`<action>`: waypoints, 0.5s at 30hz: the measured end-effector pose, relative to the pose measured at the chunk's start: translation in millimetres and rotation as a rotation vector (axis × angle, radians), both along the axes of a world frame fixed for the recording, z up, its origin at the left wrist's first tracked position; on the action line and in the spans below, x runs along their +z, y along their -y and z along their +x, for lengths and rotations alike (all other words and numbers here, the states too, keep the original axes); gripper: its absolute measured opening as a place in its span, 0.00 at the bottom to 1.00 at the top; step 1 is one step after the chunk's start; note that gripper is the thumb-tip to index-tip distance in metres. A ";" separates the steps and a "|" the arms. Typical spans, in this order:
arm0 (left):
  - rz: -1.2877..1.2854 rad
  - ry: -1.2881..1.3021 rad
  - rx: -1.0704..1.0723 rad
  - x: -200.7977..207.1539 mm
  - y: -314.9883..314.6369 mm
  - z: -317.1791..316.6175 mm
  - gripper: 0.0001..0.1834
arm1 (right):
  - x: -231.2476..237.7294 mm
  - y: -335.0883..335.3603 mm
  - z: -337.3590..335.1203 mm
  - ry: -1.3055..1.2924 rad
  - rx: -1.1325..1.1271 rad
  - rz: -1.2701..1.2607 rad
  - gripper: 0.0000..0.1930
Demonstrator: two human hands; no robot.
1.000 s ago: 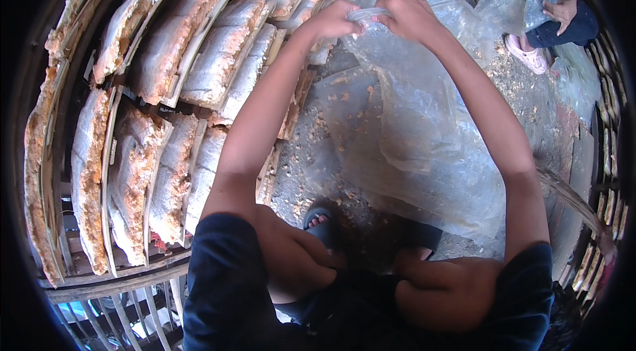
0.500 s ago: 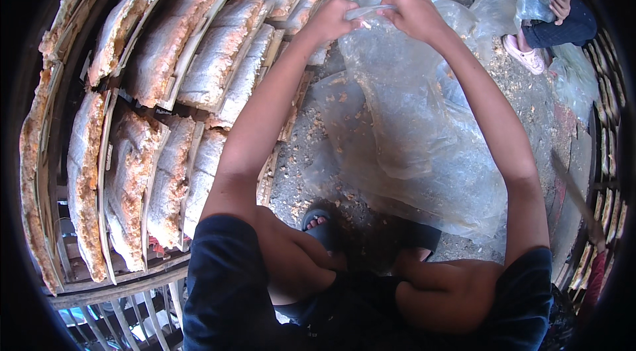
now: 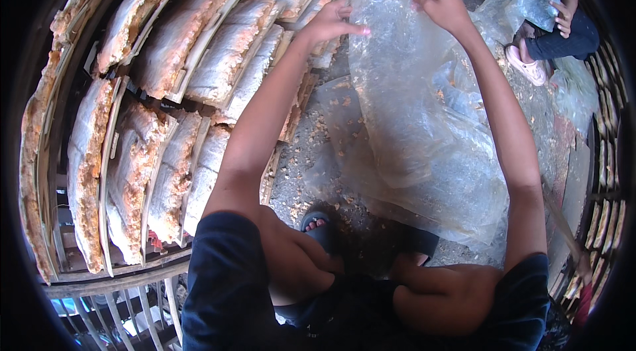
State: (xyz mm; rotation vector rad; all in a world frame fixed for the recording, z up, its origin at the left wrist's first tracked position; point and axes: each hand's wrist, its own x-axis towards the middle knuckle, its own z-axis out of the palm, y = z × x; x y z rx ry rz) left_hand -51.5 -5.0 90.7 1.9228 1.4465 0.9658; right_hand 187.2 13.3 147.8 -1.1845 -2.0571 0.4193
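Right hand pinches the far top edge of a big clear plastic bag, grip closed on the film. Left hand is at the bag's left edge, fingers spread, loosely touching, not clamped. Bag hangs down to the gritty floor, centre-right. Looks light, limp, crinkly, probably slippery; best held at the rim. Slatted racks of pale slabs on the left. Another person far right holds a similar bag.

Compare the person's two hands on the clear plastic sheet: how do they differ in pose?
The right hand pinches the clear plastic sheet at its top edge in a closed grip; the left hand is spread, fingers lying against the sheet's left side. The right hand sits higher and farther out than the left. Both are bare and raised.
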 end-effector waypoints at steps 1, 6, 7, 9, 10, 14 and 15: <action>-0.062 0.065 -0.023 3.9 0.1 3.1 0.18 | 1.0 1.6 -1.9 -0.020 -0.010 0.003 0.14; -0.151 0.055 -0.126 20.7 -0.6 11.8 0.10 | 6.7 18.3 -17.1 0.088 -0.031 0.540 0.13; -0.140 0.102 -0.159 20.2 -0.7 15.2 0.10 | 7.9 20.9 -19.6 0.114 -0.023 0.613 0.15; -0.132 0.194 -0.232 16.4 -1.3 24.7 0.09 | 12.3 19.8 -23.4 0.336 -0.002 0.420 0.19; -0.108 0.186 -0.265 14.2 -1.2 28.2 0.08 | 14.2 16.9 -24.8 0.442 0.010 0.320 0.21; -0.038 0.047 -0.236 9.8 0.3 37.0 0.08 | 18.5 -4.7 -28.7 0.313 -0.069 0.205 0.18; -0.016 -0.010 -0.185 9.4 1.5 38.6 0.08 | 17.4 -8.4 -27.7 0.258 -0.059 0.313 0.14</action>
